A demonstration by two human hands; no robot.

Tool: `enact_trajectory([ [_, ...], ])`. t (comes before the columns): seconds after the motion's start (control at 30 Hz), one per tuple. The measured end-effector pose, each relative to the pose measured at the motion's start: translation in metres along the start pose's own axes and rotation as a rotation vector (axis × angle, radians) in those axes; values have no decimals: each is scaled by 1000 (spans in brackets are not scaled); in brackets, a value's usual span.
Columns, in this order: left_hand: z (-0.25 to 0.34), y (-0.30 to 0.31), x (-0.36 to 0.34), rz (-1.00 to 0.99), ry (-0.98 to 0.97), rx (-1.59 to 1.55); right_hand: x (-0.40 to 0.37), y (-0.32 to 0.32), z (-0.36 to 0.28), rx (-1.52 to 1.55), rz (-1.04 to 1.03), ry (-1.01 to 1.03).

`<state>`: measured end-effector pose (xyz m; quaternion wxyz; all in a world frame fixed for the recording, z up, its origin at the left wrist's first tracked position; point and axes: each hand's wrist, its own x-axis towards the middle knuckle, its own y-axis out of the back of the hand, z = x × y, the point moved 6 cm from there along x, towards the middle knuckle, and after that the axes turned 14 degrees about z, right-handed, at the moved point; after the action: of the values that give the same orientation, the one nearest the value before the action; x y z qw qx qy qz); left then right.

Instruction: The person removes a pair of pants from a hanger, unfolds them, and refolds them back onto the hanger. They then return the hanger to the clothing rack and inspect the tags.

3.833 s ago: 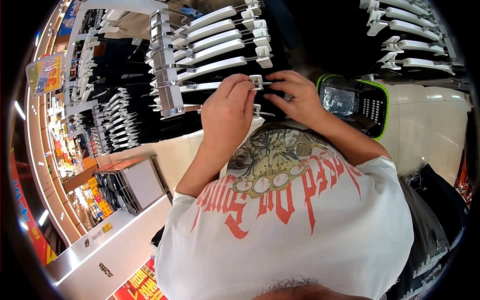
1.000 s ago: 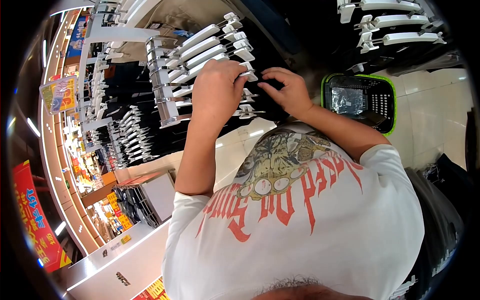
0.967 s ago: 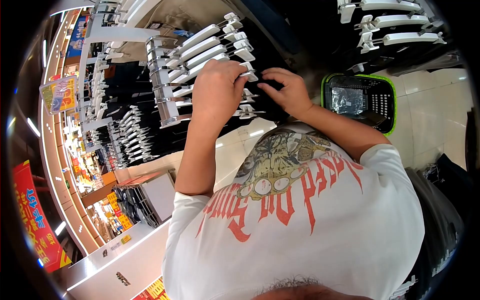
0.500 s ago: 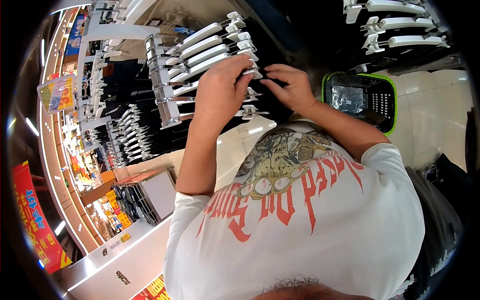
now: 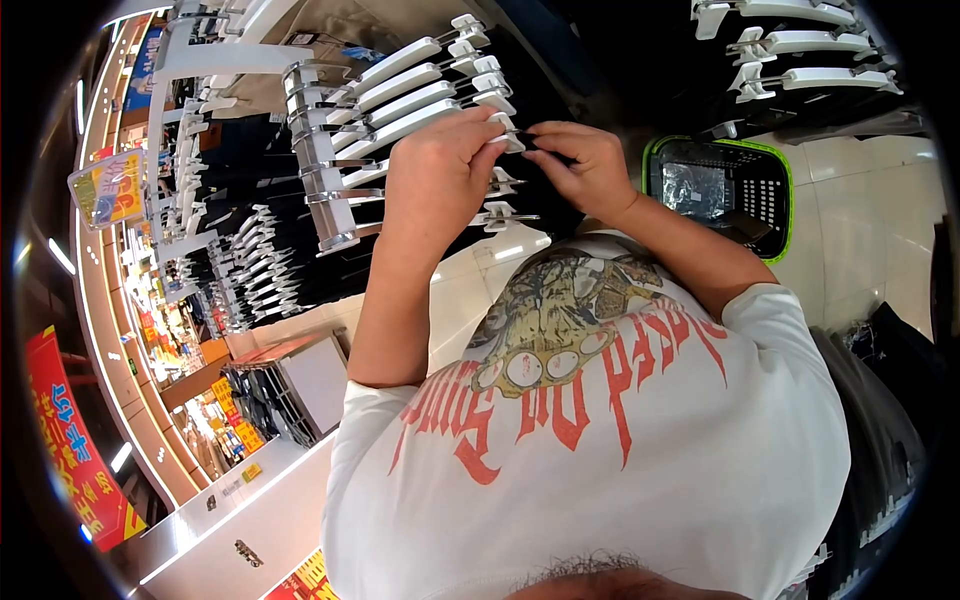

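My left hand (image 5: pixel 440 175) is closed around the clip end of a white clip hanger (image 5: pixel 508 136) on the rack, thumb and fingers at the clip. Just right of it, my right hand (image 5: pixel 583 172) pinches the edge of a dark garment (image 5: pixel 560 215) at that clip; the exact spot between the fingertips is small and partly hidden. More white hangers (image 5: pixel 415 92) with metal clips hang in a row on both sides of my left hand, dark clothes below them. Their hooks sit over a metal rail (image 5: pixel 318 185).
A black shopping basket (image 5: pixel 787 190) with a green rim stands on the tiled floor (image 5: pixel 850 215), a clear plastic package (image 5: pixel 695 190) inside. Further white hangers (image 5: pixel 815 42) hang at upper right. Left are more racks, a price sign (image 5: pixel 108 190) and a white counter (image 5: pixel 270 515).
Both hands stay at the same hanger clip, with only slight finger movement. The view has shifted a little, and the left forearm sits slightly further left.
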<state>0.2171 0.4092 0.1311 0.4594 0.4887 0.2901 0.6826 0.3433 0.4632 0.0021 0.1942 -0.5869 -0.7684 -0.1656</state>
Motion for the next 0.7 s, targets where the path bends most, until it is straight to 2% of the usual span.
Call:
enact_trajectory([
  [0.1, -1, -1, -1, -21, 43, -7, -1, -1, 3, -6, 1, -35],
  [0.2, 0, -1, -2, 17, -3, -4, 0, -2, 3, -23, -19, -32],
  [0.33, 5, 3, 0, -11, 40, -66, 4, 4, 1, 20, -193, -12],
  [0.4, 2, 7, 3, 27, 255, -108, 14, 12, 4, 93, -87, -42],
  [0.47, -9, 5, 5, 117, 275, -113, 28, 19, 7, 149, 42, -123],
  [0.5, -1, 7, 13, 128, 199, -47, 36, 18, 5, 110, 87, -139],
  [0.53, 1, 6, 17, 100, 250, -26, 39, 15, 5, 108, 92, -123],
  [0.63, -9, -7, 23, 51, -1, 151, 35, -2, 17, 47, 28, -92],
  [0.67, -9, -8, 24, 47, 61, 90, 30, -6, 20, 123, 23, -185],
  [0.7, -11, -8, 24, 27, 80, 114, 28, -8, 18, 120, 28, -159],
])
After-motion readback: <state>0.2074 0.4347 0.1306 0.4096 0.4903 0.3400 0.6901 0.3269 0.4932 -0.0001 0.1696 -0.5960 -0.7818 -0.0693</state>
